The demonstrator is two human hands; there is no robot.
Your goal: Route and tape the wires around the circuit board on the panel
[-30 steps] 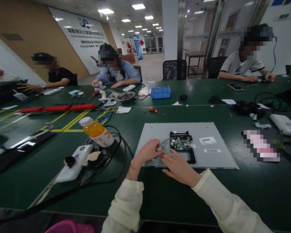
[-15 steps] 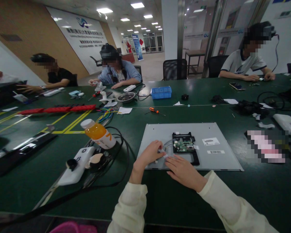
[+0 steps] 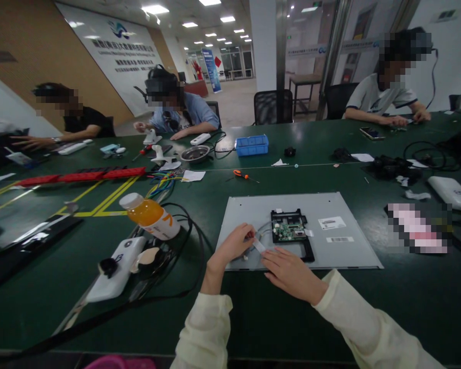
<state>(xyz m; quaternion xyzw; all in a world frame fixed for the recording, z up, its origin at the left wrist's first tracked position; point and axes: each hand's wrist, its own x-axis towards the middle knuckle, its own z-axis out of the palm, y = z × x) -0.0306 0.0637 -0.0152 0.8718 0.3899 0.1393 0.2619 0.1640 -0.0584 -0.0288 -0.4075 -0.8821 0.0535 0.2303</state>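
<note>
Panel [image 3: 353, 253], flat and grey, lies on the green worktop [image 3: 315, 179], set back a little from the near edge. Over the panel's near left corner, the left hand [image 3: 236, 243] pinches one end of a whitish strip [image 3: 258, 246] between thumb and fingers. The right hand [image 3: 292, 271] reaches across the panel's near edge, its fingertips at the strip's other end; whether they grip it or only press on it, I cannot tell. Thin grey cables [image 3: 264, 230] run from beside the left hand to a green circuit board [image 3: 288, 230], which sits in a black frame [image 3: 309, 251] around the panel's middle. Between that frame and the panel's right edge are a white label [image 3: 331, 223] and a narrower barcode label [image 3: 340, 239]. Beyond the panel's left edge stands an orange drink bottle [image 3: 153, 218]; past its far edge lies an orange-handled tool [image 3: 241, 175].
</note>
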